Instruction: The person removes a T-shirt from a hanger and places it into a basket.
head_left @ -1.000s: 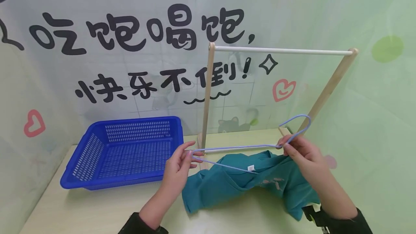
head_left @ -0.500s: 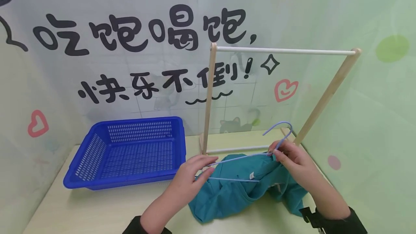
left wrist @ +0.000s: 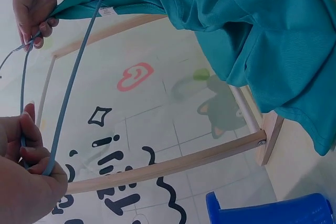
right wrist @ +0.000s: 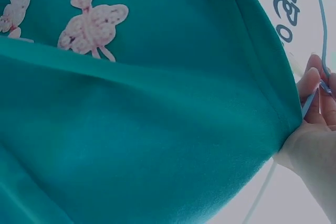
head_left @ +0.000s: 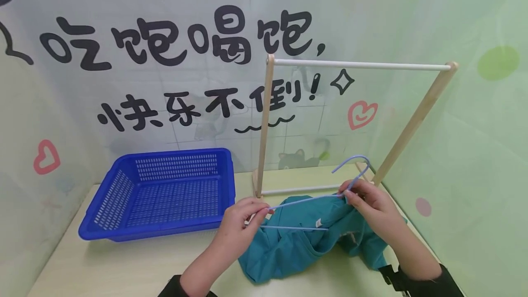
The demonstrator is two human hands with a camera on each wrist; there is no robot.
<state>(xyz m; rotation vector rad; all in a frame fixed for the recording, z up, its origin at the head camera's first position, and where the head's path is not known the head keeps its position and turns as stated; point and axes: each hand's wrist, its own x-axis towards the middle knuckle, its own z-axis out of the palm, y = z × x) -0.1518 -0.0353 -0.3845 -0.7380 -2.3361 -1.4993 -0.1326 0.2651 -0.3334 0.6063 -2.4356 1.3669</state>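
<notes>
A light blue clothes hanger [head_left: 305, 201] is held between both hands, its hook curving up at the right. My left hand [head_left: 239, 226] pinches the hanger's left end. At the hook's base, my right hand [head_left: 371, 203] grips the wire between thumb and fingers. A teal shirt [head_left: 284, 253] hangs crumpled below, with part of the hanger inside its neckline near a white tag [head_left: 318, 222]. In the left wrist view the shirt [left wrist: 252, 35] drapes off the hanger wire [left wrist: 73, 85]. Pink printed figures [right wrist: 94, 27] show on the shirt in the right wrist view.
A blue plastic basket [head_left: 224, 187] stands at the left of the table [head_left: 136, 265]. Behind the shirt rises a wooden drying rack [head_left: 264, 127] with a white top bar [head_left: 359, 64]. Walls with printed lettering close off the back and sides.
The hanger and right hand have moved left and slightly down. My left hand has come right and down, its spread fingers now closed on the hanger's end. The shirt has bunched up.
</notes>
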